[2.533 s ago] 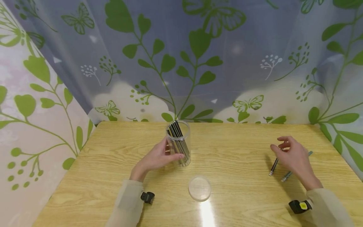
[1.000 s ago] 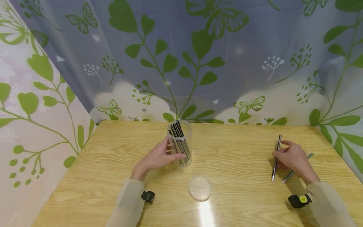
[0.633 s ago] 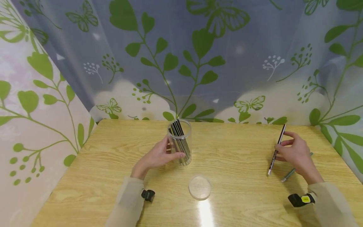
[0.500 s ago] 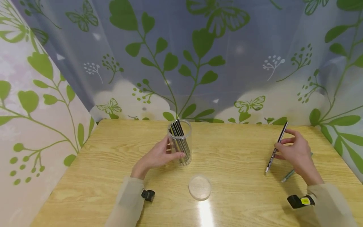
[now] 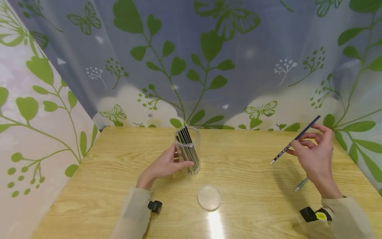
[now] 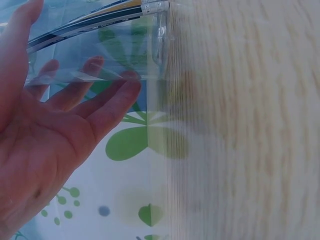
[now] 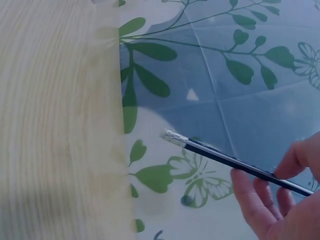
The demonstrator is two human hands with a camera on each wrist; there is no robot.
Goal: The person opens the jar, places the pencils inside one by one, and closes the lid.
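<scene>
Upright on the table, a clear plastic jar (image 5: 197,153) holds several dark pencils (image 5: 185,136) leaning to one side. My left hand (image 5: 163,165) grips the jar from the left, thumb across its front and fingers behind it. In the left wrist view, the pencils' eraser ends (image 6: 154,7) rest at the jar's bottom. My right hand (image 5: 317,161) pinches a dark pencil (image 5: 282,154) between thumb and fingers, raised above the table. It tilts, with its white eraser end (image 7: 173,137) lower and pointing left. Below that hand lies a green pencil (image 5: 301,184), partly hidden by the wrist.
A round clear lid (image 5: 209,198) lies on the wooden table (image 5: 238,166) in front of the jar. Behind the table hangs a blue curtain (image 5: 191,93) printed with leaves and butterflies. A similar pale printed cloth (image 5: 59,132) borders the left side.
My right hand has picked the dark pencil up from beside the green one, raised it and tilted it further. My left hand stays on the jar.
</scene>
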